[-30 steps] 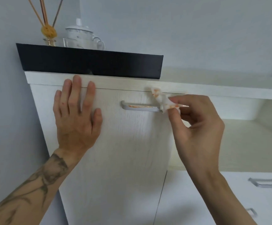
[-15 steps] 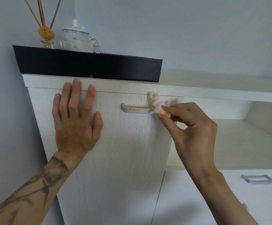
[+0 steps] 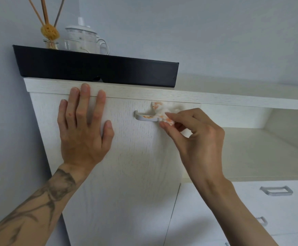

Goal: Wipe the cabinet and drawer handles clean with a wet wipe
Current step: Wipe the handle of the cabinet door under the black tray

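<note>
Now | right hand (image 3: 198,137) pressed wipe (image 3: 163,112) lower onto handle (image 3: 145,118) | left hand (image 3: 84,132) unmoved

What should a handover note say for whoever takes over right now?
Left hand: flat and open on the cabinet door, bracing it.
Right hand: pinching the wet wipe against the right end of the door handle.
Done: wipe carries orange smears. Orange residue remains on the handle.
Left: finish this handle, then the drawer handles at lower right.
</note>
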`<state>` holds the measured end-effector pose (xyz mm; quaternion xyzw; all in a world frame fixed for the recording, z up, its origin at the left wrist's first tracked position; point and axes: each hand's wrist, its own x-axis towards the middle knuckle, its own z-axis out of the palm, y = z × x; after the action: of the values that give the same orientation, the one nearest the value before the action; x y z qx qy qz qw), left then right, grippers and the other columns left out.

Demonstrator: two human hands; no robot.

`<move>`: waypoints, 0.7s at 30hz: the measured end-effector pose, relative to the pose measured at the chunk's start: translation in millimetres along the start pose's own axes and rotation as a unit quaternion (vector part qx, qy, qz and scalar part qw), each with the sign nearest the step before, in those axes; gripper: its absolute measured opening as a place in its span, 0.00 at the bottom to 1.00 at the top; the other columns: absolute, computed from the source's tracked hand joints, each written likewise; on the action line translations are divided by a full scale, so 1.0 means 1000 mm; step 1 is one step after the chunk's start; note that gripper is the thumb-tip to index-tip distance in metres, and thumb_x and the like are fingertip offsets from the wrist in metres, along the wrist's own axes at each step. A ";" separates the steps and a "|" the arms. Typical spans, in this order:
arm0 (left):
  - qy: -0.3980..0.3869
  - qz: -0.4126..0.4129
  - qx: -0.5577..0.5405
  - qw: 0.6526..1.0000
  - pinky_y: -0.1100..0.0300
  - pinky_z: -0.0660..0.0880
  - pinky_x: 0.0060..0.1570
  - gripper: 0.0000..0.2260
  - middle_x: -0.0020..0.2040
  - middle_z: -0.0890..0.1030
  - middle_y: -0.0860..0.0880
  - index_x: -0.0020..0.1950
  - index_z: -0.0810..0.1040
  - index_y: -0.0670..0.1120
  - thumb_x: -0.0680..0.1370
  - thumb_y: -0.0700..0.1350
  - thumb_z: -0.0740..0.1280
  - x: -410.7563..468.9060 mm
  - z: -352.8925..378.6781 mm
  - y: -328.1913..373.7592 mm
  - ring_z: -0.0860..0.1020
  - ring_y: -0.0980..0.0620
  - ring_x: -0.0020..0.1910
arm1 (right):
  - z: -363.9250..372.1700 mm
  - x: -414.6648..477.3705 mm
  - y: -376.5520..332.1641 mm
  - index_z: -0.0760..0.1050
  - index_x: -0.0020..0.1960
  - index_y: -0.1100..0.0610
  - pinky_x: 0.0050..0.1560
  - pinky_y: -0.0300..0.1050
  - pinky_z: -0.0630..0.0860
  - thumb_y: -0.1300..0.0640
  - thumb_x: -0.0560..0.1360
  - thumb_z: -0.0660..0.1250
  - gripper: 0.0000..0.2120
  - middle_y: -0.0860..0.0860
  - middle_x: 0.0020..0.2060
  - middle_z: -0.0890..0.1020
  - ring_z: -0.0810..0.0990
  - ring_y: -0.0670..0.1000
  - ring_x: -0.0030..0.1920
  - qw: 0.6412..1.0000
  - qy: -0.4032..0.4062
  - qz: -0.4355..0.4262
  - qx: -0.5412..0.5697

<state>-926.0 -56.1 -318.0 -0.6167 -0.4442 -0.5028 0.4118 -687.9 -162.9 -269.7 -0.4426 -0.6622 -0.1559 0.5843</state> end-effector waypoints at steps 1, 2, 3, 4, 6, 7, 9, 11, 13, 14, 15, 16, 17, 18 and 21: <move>-0.001 0.000 0.001 1.000 0.42 0.49 0.82 0.27 0.82 0.57 0.38 0.85 0.55 0.46 0.86 0.52 0.53 0.000 0.000 0.000 0.56 0.37 0.82 | 0.005 0.000 -0.004 0.88 0.55 0.57 0.47 0.23 0.70 0.58 0.76 0.79 0.09 0.49 0.44 0.83 0.77 0.41 0.39 1.000 -0.007 -0.004 0.002; -0.001 0.000 0.003 1.000 0.42 0.49 0.82 0.27 0.82 0.58 0.38 0.84 0.55 0.46 0.86 0.52 0.53 0.000 0.000 0.000 0.56 0.37 0.82 | 0.009 0.000 -0.006 0.88 0.55 0.57 0.47 0.23 0.69 0.58 0.76 0.79 0.09 0.48 0.44 0.83 0.76 0.39 0.39 1.000 -0.014 -0.008 0.004; -0.003 0.000 0.003 1.000 0.42 0.49 0.82 0.28 0.82 0.58 0.38 0.85 0.55 0.46 0.85 0.52 0.53 0.000 0.000 0.000 0.56 0.37 0.82 | 0.011 0.001 -0.006 0.88 0.55 0.57 0.47 0.23 0.69 0.58 0.76 0.78 0.08 0.47 0.44 0.83 0.75 0.38 0.40 1.000 -0.021 -0.012 0.007; -0.004 -0.001 0.002 1.000 0.42 0.49 0.82 0.28 0.82 0.57 0.38 0.85 0.54 0.46 0.85 0.52 0.53 0.000 0.000 0.000 0.55 0.37 0.82 | 0.010 0.001 -0.005 0.88 0.55 0.56 0.47 0.24 0.68 0.57 0.76 0.78 0.08 0.47 0.44 0.83 0.75 0.38 0.41 1.000 -0.024 -0.015 0.006; -0.004 0.000 0.002 1.000 0.42 0.49 0.82 0.28 0.82 0.57 0.39 0.85 0.54 0.47 0.85 0.52 0.53 0.000 0.000 0.000 0.55 0.37 0.82 | 0.003 0.000 0.003 0.88 0.55 0.55 0.48 0.25 0.67 0.56 0.77 0.78 0.08 0.46 0.44 0.82 0.76 0.42 0.44 1.000 -0.016 -0.010 -0.008; -0.004 0.000 0.003 1.000 0.42 0.49 0.82 0.28 0.82 0.57 0.39 0.85 0.54 0.47 0.85 0.52 0.53 0.000 0.000 0.000 0.55 0.37 0.82 | -0.002 0.000 0.008 0.88 0.54 0.55 0.48 0.25 0.67 0.55 0.77 0.78 0.07 0.46 0.44 0.82 0.76 0.44 0.44 1.000 -0.008 -0.005 -0.017; -0.003 -0.001 0.005 1.000 0.42 0.49 0.82 0.28 0.82 0.57 0.39 0.85 0.54 0.46 0.86 0.52 0.53 0.000 0.000 0.001 0.56 0.37 0.82 | -0.007 -0.001 0.014 0.88 0.53 0.55 0.47 0.26 0.66 0.54 0.77 0.78 0.07 0.46 0.43 0.82 0.77 0.46 0.45 1.000 0.006 0.006 -0.029; -0.001 0.000 0.006 1.000 0.42 0.49 0.82 0.28 0.82 0.57 0.38 0.85 0.54 0.46 0.86 0.52 0.53 0.000 0.000 0.001 0.56 0.37 0.82 | -0.002 -0.001 0.011 0.88 0.53 0.55 0.48 0.27 0.66 0.55 0.77 0.78 0.06 0.45 0.43 0.82 0.77 0.46 0.45 1.000 0.012 0.011 -0.021; -0.001 -0.002 0.008 1.000 0.42 0.49 0.82 0.27 0.82 0.57 0.38 0.84 0.55 0.46 0.86 0.52 0.53 -0.001 0.000 0.000 0.56 0.37 0.82 | 0.006 -0.001 0.005 0.87 0.54 0.54 0.49 0.27 0.67 0.56 0.77 0.78 0.07 0.45 0.44 0.82 0.76 0.46 0.45 1.000 0.003 0.003 -0.011; -0.001 -0.003 0.008 1.000 0.42 0.49 0.82 0.27 0.82 0.57 0.38 0.84 0.55 0.46 0.86 0.52 0.53 0.000 0.000 0.000 0.56 0.37 0.82 | 0.009 -0.001 0.003 0.87 0.55 0.54 0.49 0.27 0.67 0.55 0.78 0.77 0.07 0.45 0.44 0.82 0.76 0.45 0.46 1.000 -0.006 -0.005 -0.011; -0.001 -0.003 0.008 1.000 0.41 0.49 0.82 0.27 0.82 0.58 0.38 0.84 0.55 0.46 0.86 0.52 0.53 0.000 0.000 0.001 0.56 0.37 0.82 | 0.009 0.000 0.003 0.87 0.55 0.53 0.49 0.28 0.67 0.55 0.78 0.77 0.07 0.46 0.45 0.82 0.75 0.44 0.46 1.000 -0.014 -0.012 -0.015; -0.001 -0.002 0.008 1.000 0.41 0.50 0.82 0.27 0.82 0.58 0.38 0.84 0.56 0.45 0.86 0.52 0.52 0.000 0.000 0.001 0.56 0.36 0.82 | 0.006 0.001 0.005 0.87 0.55 0.53 0.48 0.28 0.66 0.55 0.78 0.77 0.07 0.46 0.45 0.82 0.74 0.44 0.46 1.000 -0.016 -0.015 -0.019; 0.000 -0.001 0.008 1.000 0.41 0.50 0.82 0.27 0.82 0.58 0.38 0.84 0.56 0.45 0.86 0.52 0.52 0.000 0.000 0.002 0.56 0.36 0.82 | 0.002 0.001 0.009 0.87 0.55 0.53 0.48 0.28 0.66 0.54 0.78 0.77 0.06 0.46 0.44 0.83 0.73 0.43 0.45 1.000 -0.011 -0.013 -0.023; 0.000 0.000 0.008 1.000 0.41 0.50 0.81 0.27 0.82 0.58 0.38 0.84 0.56 0.45 0.86 0.51 0.52 -0.001 0.000 0.002 0.56 0.36 0.82 | -0.002 0.000 0.012 0.88 0.54 0.53 0.47 0.27 0.66 0.54 0.78 0.77 0.06 0.46 0.44 0.83 0.73 0.43 0.44 1.000 0.000 -0.007 -0.026; 0.000 -0.002 0.007 1.000 0.41 0.50 0.82 0.27 0.82 0.58 0.38 0.84 0.56 0.45 0.85 0.51 0.53 -0.001 0.000 0.001 0.56 0.36 0.82 | -0.003 -0.005 0.013 0.87 0.53 0.54 0.46 0.26 0.66 0.55 0.77 0.78 0.05 0.45 0.43 0.82 0.73 0.39 0.42 0.999 0.027 0.022 -0.012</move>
<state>-924.9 -56.7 -319.5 -0.6127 -0.4494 -0.5005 0.4150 -676.2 -159.1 -277.4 -0.4596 -0.6339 -0.1626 0.6003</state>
